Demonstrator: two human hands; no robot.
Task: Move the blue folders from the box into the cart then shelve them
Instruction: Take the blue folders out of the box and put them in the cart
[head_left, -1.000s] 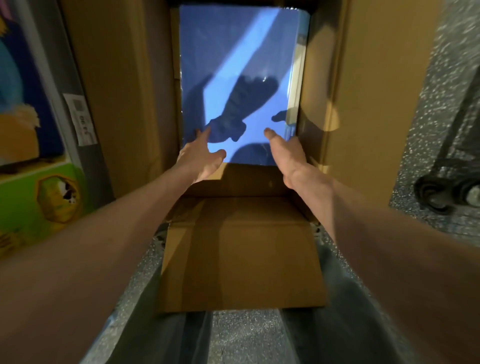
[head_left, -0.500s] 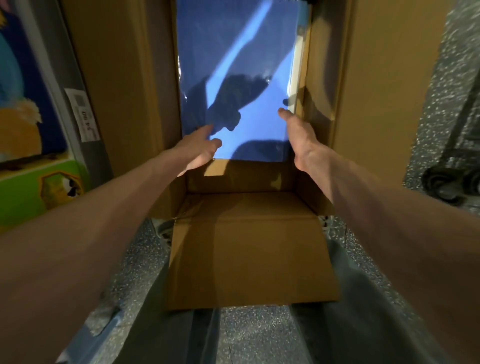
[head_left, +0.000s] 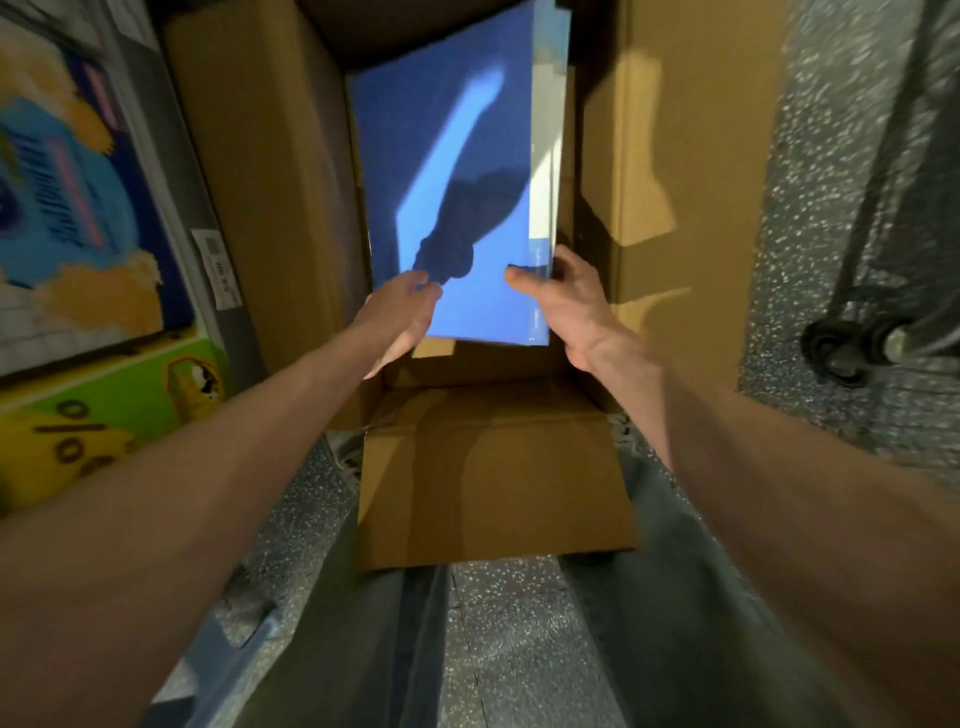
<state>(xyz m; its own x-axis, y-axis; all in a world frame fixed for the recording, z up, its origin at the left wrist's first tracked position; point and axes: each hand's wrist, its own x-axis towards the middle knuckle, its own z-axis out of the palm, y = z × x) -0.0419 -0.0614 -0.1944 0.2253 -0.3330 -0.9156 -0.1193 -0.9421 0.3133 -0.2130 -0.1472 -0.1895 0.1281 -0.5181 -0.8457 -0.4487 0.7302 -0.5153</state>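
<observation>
folders now tilted up in box: right hand went from reaching to pinching their right edge; left hand flat-fingered, probably sliding under. lift-out begun.

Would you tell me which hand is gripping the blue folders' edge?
The right hand: thumb and fingers clamp the blue folders at their right edge; the left hand merely touches them.

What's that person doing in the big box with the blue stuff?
A person is bending over an open cardboard box on the floor, taking out a stack of blue folders. The right hand pinches the stack's right edge, thumb on top. The left hand rests flat on the near left corner. The folders are not yet out of the box. A cart wheel shows at the right.
</observation>
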